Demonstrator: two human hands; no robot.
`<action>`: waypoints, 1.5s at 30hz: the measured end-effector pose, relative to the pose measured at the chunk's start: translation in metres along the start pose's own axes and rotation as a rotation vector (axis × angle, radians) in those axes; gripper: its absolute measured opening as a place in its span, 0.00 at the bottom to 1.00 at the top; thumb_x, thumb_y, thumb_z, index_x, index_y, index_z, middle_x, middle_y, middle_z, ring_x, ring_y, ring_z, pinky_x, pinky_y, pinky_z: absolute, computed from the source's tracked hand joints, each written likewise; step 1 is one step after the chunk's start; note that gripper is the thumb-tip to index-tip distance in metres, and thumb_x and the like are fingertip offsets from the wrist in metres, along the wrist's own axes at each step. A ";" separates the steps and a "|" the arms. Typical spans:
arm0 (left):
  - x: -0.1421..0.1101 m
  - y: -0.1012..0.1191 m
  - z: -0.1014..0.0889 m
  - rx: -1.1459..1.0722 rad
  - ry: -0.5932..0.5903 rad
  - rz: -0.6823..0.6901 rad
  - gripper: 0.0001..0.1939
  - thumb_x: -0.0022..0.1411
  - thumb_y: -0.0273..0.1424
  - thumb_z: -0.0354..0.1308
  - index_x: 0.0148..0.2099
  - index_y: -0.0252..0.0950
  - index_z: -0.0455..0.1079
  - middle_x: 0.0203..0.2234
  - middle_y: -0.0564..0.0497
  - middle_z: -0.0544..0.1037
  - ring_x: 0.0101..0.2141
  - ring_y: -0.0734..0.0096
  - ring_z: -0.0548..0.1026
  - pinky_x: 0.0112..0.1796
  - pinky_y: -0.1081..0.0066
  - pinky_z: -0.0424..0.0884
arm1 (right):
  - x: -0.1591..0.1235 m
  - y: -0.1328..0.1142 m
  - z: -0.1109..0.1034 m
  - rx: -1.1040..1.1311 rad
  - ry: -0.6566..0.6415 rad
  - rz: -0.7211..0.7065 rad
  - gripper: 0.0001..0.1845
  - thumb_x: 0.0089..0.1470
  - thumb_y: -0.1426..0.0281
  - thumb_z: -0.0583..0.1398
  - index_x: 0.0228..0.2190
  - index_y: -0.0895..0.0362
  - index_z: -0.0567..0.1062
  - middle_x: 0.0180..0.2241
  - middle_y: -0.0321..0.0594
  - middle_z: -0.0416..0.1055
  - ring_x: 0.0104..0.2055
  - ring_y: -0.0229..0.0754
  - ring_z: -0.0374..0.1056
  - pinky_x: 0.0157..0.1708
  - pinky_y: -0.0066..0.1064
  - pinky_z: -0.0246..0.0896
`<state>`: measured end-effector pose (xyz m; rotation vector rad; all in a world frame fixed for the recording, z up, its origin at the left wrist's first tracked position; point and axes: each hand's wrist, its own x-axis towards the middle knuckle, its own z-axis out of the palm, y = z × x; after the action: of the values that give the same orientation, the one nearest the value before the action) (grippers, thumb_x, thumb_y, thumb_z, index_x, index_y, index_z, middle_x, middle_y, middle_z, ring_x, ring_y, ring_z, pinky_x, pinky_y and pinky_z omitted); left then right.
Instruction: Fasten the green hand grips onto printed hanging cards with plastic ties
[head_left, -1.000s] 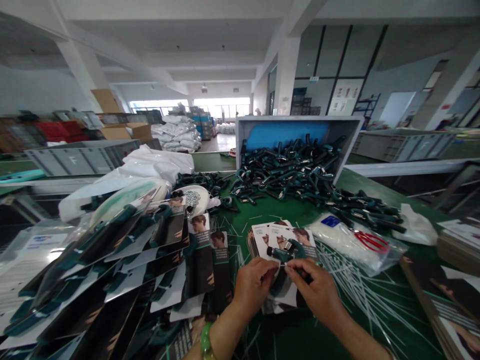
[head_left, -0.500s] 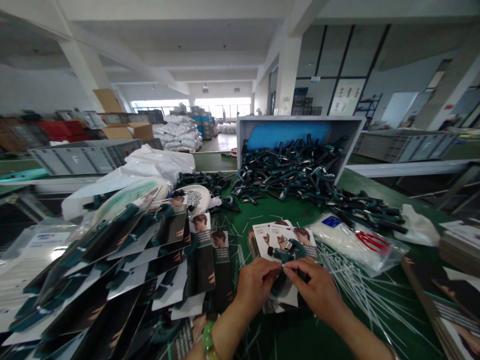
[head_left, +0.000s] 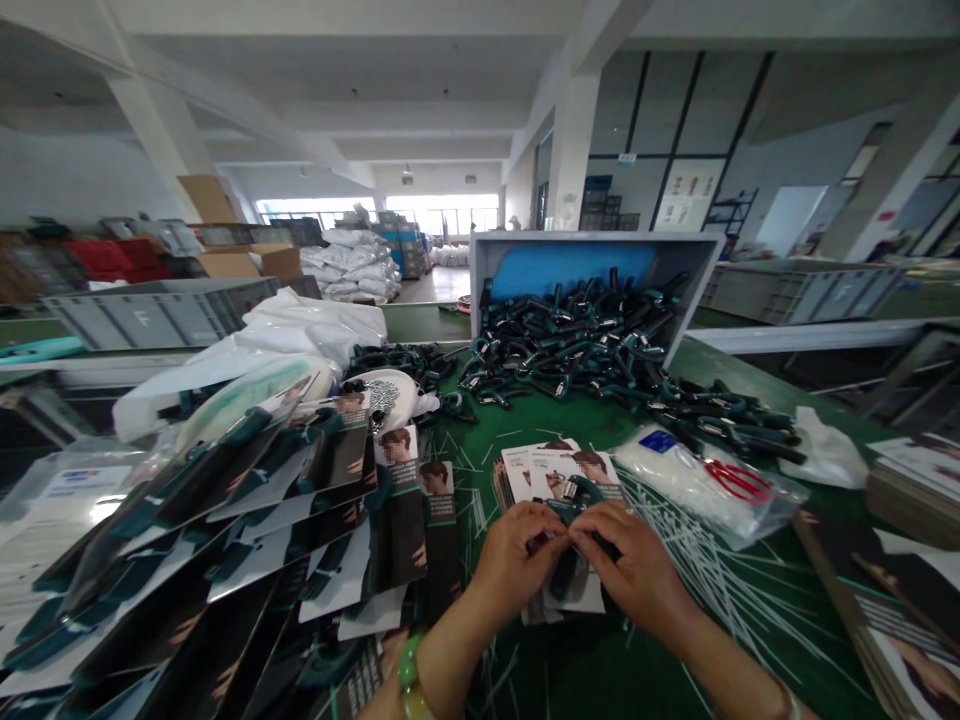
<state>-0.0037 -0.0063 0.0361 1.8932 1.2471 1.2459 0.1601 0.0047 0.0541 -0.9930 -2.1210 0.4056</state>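
Note:
My left hand (head_left: 517,555) and my right hand (head_left: 626,560) meet over a stack of printed backing cards (head_left: 514,465). Thumbs and forefingers of both are pinched together on a thin white cable tie (head_left: 568,534), of which only a tiny bit shows. Under the fingers, a dark green and black hand tool (head_left: 584,491) with a shiny metal part lies on the top card. The hands hide much of this tool. Loose white cable ties (head_left: 694,560) fan out on the green table just right of my right hand.
Carded tools (head_left: 247,520) are heaped at left. Behind them stands a white bowl (head_left: 403,392) of small metal parts. A tipped grey crate (head_left: 701,290) spills many similar tools (head_left: 570,350). At right lie a plastic bag (head_left: 675,475), red-handled scissors (head_left: 739,480) and stacked cards (head_left: 911,500).
Both hands stay pinched at the tie; my left hand has shifted up over the tool's left end, covering more of it. The whole view has moved slightly.

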 end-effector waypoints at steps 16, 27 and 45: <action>-0.014 -0.003 -0.005 0.440 -0.015 -0.204 0.14 0.58 0.32 0.50 0.47 0.42 0.68 0.37 0.50 0.74 0.34 0.69 0.73 0.34 0.71 0.68 | 0.012 0.009 0.008 0.144 0.109 -0.038 0.08 0.57 0.70 0.50 0.31 0.54 0.69 0.35 0.39 0.69 0.40 0.40 0.64 0.40 0.33 0.57; -0.003 0.003 0.000 0.519 0.036 -0.262 0.13 0.58 0.41 0.50 0.41 0.42 0.68 0.34 0.51 0.73 0.36 0.66 0.72 0.36 0.70 0.65 | -0.024 0.011 0.009 -0.160 -0.034 -0.208 0.09 0.54 0.76 0.49 0.29 0.56 0.67 0.26 0.40 0.68 0.31 0.41 0.60 0.33 0.34 0.54; 0.053 0.011 0.014 0.652 -0.218 -0.072 0.16 0.55 0.38 0.54 0.48 0.49 0.69 0.47 0.52 0.70 0.45 0.59 0.65 0.43 0.62 0.63 | -0.010 0.041 -0.044 0.135 -0.193 -0.095 0.09 0.56 0.68 0.52 0.30 0.56 0.70 0.31 0.38 0.71 0.34 0.36 0.65 0.35 0.29 0.60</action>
<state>0.0211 0.0377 0.0605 2.3163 1.7153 0.6007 0.2180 0.0227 0.0562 -0.7999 -2.2687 0.6101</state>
